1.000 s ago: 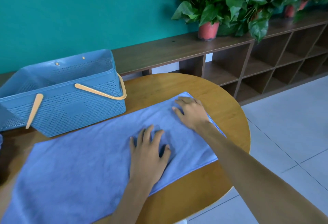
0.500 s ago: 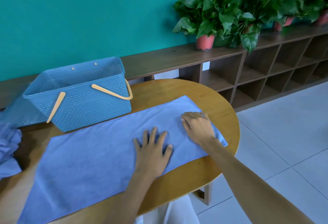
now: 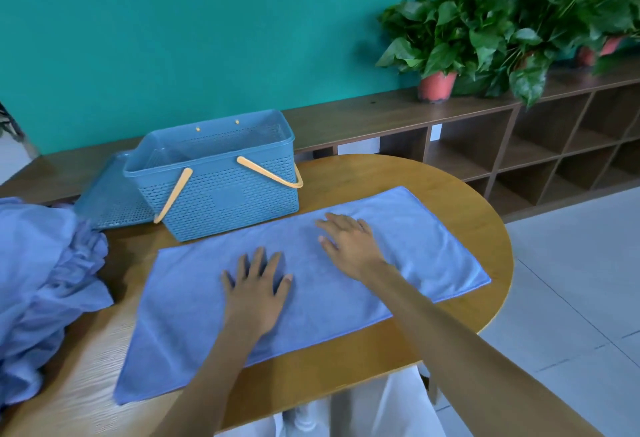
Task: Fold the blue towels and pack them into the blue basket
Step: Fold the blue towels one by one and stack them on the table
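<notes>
Fingers [image 3: 263, 260] splayed flat on towel [image 3: 433, 246].

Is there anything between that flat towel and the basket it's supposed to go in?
Nothing visible. The towel lies flat right in front of the basket, with only bare table around them. The basket's top is open, its handles hang down outside, and both hands rest flat on the towel.

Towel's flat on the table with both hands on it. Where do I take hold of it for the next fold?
Probably the short right end of the towel, at its two corners. That end lies flat and bare beside the right hand, near the table edge, so come from the right, pinch both corners and carry them leftward. The left hand would have to lift off first. The basket crowds the far long edge.
</notes>
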